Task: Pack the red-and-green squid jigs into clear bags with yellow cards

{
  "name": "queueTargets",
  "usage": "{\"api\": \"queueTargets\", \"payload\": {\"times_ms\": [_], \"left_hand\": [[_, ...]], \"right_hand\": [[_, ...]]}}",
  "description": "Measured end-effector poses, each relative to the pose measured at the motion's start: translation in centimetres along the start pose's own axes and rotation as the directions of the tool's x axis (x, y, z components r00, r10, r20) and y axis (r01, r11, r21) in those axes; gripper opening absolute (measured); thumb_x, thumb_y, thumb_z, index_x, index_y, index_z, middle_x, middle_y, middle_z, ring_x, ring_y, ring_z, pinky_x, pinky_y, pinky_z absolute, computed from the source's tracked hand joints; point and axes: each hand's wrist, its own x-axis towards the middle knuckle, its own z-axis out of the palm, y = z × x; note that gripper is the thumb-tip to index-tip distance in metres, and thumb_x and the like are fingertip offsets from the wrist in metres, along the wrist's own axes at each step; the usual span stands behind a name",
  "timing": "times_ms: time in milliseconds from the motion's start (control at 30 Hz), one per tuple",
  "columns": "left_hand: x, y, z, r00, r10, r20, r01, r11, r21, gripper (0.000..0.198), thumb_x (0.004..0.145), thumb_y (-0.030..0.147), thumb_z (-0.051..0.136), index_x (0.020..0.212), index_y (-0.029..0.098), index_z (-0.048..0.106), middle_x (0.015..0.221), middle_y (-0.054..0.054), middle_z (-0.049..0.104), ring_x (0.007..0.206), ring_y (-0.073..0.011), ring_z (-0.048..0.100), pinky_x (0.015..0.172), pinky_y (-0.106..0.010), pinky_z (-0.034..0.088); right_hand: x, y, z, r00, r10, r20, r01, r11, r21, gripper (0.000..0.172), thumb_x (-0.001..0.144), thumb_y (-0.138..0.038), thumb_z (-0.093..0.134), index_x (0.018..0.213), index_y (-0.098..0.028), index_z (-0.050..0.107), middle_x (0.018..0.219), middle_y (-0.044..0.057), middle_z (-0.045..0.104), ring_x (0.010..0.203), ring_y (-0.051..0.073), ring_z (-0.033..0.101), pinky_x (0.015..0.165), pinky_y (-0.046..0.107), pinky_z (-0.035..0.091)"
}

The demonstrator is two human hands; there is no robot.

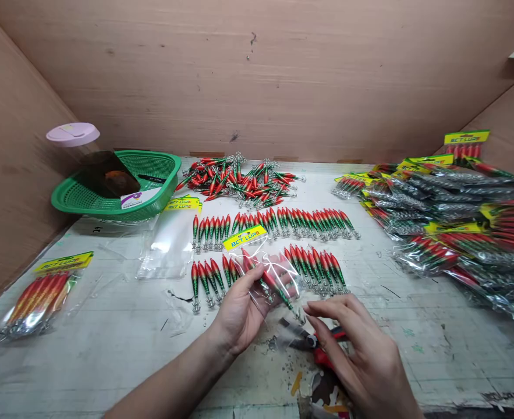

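My left hand (pixel 241 311) is closed on a clear plastic bag (pixel 289 269) with a yellow "BCT LURE" header. A red and green squid jig (pixel 274 284) lies slantwise at the bag, its hook end pointing towards my right hand (pixel 361 343). Thumb and index finger of that hand are pinched together at the jig's hooks. Under the right hand lie red-handled pliers (pixel 322 352), partly hidden. Behind both hands, more squid jigs stand in a back row (pixel 309 222) and a front row (pixel 315 267).
A pile of loose jigs (pixel 243 180) lies by the back wall. Empty header bags (pixel 167 247) are stacked left, beside a green basket (pixel 160 195) with a lidded cup (pixel 108 171). One packed bag (pixel 42 297) lies far left; many packed bags (pixel 435 201) are heaped right.
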Motion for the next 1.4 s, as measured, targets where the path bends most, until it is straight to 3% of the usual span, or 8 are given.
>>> {"api": "queueTargets", "payload": {"times_ms": [133,333,700,867,1033,1133,1200,1400], "left_hand": [[0.0,-0.2,-0.1,1.000,0.000,0.011,0.000,1.000,-0.008,0.021,0.090,0.020,0.050,0.099,0.008,0.065,0.096,-0.015,0.073,0.098,-0.0273,0.068,0.092,-0.045,0.052],[0.1,-0.2,-0.1,0.999,-0.020,0.038,0.021,0.999,-0.028,0.022,0.091,0.021,0.048,0.100,0.008,0.064,0.099,-0.015,0.073,0.099,-0.0277,0.067,0.092,-0.045,0.051],[-0.5,-0.9,-0.1,0.981,-0.117,0.154,0.115,0.993,0.017,0.029,0.092,0.021,0.045,0.107,0.004,0.063,0.103,-0.018,0.072,0.098,-0.0281,0.068,0.088,-0.042,0.053],[-0.5,-1.1,-0.3,0.972,-0.123,0.200,0.125,0.992,0.005,0.032,0.091,0.022,0.048,0.119,0.009,0.057,0.101,-0.017,0.072,0.095,-0.0276,0.069,0.085,-0.042,0.054],[-0.3,-0.6,-0.1,0.981,-0.100,0.167,0.111,0.992,-0.056,0.029,0.091,0.026,0.051,0.113,0.009,0.059,0.105,-0.016,0.071,0.094,-0.0273,0.069,0.084,-0.042,0.056],[-0.3,-0.3,0.1,0.987,-0.111,0.114,0.118,0.992,-0.052,0.029,0.091,0.023,0.052,0.116,0.009,0.058,0.105,-0.015,0.071,0.092,-0.0261,0.070,0.082,-0.041,0.057],[-0.4,-0.3,0.2,0.988,-0.122,0.090,0.127,0.991,-0.048,0.034,0.091,0.024,0.052,0.121,0.010,0.055,0.108,-0.016,0.070,0.093,-0.0268,0.070,0.082,-0.042,0.057],[-0.3,-0.4,0.3,0.991,-0.116,0.060,0.116,0.993,0.008,0.036,0.089,0.020,0.054,0.123,0.010,0.055,0.117,-0.017,0.066,0.094,-0.0283,0.069,0.089,-0.047,0.053]], "right_hand": [[-0.1,0.0,1.0,1.000,0.004,0.025,-0.004,1.000,-0.008,0.014,0.087,-0.018,0.055,0.100,-0.021,0.059,0.084,0.005,0.064,0.077,0.018,0.060,0.063,0.031,0.051],[-0.3,0.2,1.2,0.990,-0.137,0.032,0.141,0.977,-0.159,0.018,0.083,-0.014,0.060,0.100,-0.020,0.058,0.084,0.004,0.066,0.079,0.018,0.059,0.070,0.033,0.044],[0.3,-0.3,1.9,0.947,-0.206,-0.247,0.125,0.943,-0.309,0.019,0.080,-0.005,0.064,0.095,-0.018,0.062,0.085,0.006,0.066,0.079,0.019,0.057,0.072,0.035,0.038],[0.4,-0.7,1.2,0.956,-0.161,-0.246,0.082,0.950,-0.302,0.011,0.082,-0.010,0.065,0.083,-0.019,0.060,0.076,0.002,0.059,0.072,0.015,0.053,0.072,0.035,0.034],[0.1,3.6,-2.3,0.966,0.032,-0.256,-0.079,0.981,-0.178,0.011,0.084,-0.020,0.063,0.094,-0.022,0.061,0.089,0.004,0.057,0.082,0.018,0.057,0.071,0.032,0.046],[-0.3,7.7,-3.6,0.991,0.119,-0.053,-0.129,0.958,-0.254,0.014,0.087,-0.026,0.056,0.099,-0.023,0.062,0.091,0.005,0.060,0.081,0.018,0.061,0.066,0.029,0.050],[-0.6,9.8,-3.6,0.990,0.126,0.062,-0.107,0.962,-0.253,0.017,0.087,-0.028,0.053,0.102,-0.023,0.061,0.093,0.005,0.063,0.081,0.018,0.063,0.068,0.029,0.052],[-1.4,11.8,-2.6,0.990,0.121,0.078,-0.101,0.968,-0.228,0.014,0.087,-0.030,0.055,0.095,-0.021,0.062,0.088,0.005,0.064,0.079,0.018,0.064,0.069,0.029,0.053]]}}
